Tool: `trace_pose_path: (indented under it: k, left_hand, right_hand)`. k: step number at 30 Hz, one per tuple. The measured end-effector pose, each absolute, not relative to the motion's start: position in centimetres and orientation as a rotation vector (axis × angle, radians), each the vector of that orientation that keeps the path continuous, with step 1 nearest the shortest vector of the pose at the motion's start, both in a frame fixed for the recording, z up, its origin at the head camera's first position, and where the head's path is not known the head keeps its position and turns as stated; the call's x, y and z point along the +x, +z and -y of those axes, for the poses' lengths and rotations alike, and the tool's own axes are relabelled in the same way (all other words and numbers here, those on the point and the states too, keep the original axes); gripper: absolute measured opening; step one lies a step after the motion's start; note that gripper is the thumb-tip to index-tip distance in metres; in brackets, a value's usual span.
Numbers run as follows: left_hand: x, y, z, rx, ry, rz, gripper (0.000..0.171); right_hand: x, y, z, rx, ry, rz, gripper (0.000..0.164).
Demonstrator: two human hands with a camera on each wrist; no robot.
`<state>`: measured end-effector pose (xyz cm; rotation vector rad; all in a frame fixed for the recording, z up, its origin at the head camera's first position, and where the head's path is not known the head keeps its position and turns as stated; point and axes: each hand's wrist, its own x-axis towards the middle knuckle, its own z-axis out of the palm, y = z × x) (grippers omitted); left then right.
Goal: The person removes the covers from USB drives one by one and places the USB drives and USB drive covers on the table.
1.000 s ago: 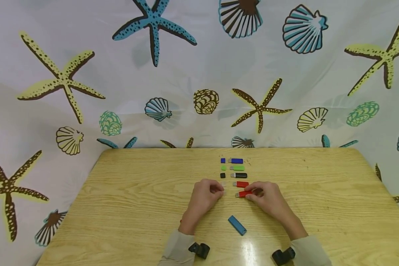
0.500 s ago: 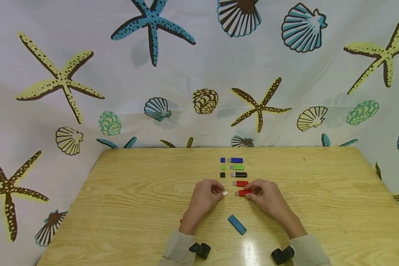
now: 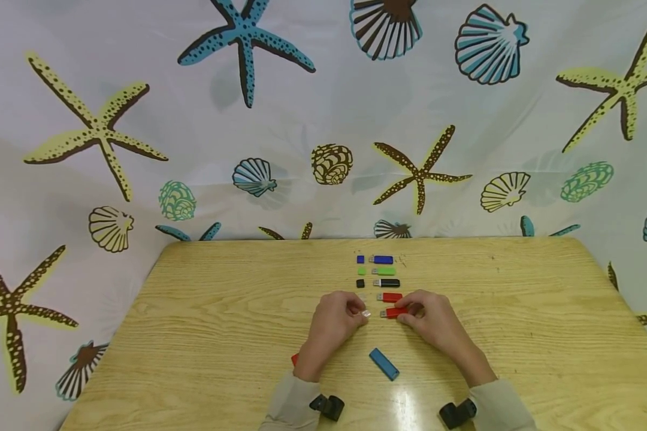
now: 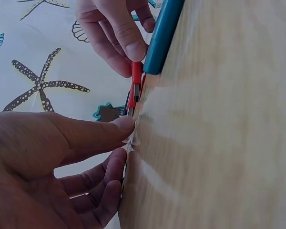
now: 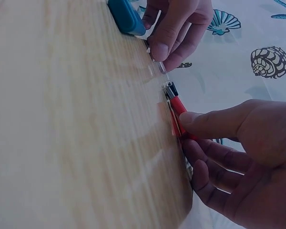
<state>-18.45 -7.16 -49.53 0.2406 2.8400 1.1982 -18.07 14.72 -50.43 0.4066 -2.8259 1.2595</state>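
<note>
In the head view, my left hand (image 3: 333, 320) pinches a small clear cap (image 3: 366, 313) between thumb and fingers. My right hand (image 3: 435, 323) holds a red USB stick (image 3: 396, 313) by its body, just above or on the table. The stick's metal plug points left at the cap, with a short gap between them. Just behind it lies another red USB stick (image 3: 390, 297), and a second clear cap (image 3: 362, 297) is faintly visible to its left. A larger teal USB stick (image 3: 384, 364) lies slanted in front, between the forearms.
Farther back are black (image 3: 388, 283), green (image 3: 385, 271) and blue (image 3: 383, 260) USB sticks, each with a matching cap to its left. Something red (image 3: 295, 360) shows beside the left wrist, mostly hidden. A patterned cloth (image 3: 296, 203) hangs behind the table (image 3: 221, 299).
My left hand has shifted slightly right, bringing the clear cap into view and nearer the red stick's plug. My right hand has hardly moved. More of the red thing by the left wrist shows.
</note>
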Motion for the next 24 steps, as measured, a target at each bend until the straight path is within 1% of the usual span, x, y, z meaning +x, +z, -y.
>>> trace_pose_path:
  k: [6,24]
  left_hand:
    - [-18.57,-49.54,6.91,0.234,1.139,-2.861,0.009]
    - [-18.48,-49.54,7.52,0.293,1.243,-2.851,0.008]
  right_hand:
    - [-18.04,-50.25,-14.65,0.396,1.277,2.820,0.016]
    - [-18.12,-50.40,-14.61,0.392,1.257,2.828,0.017]
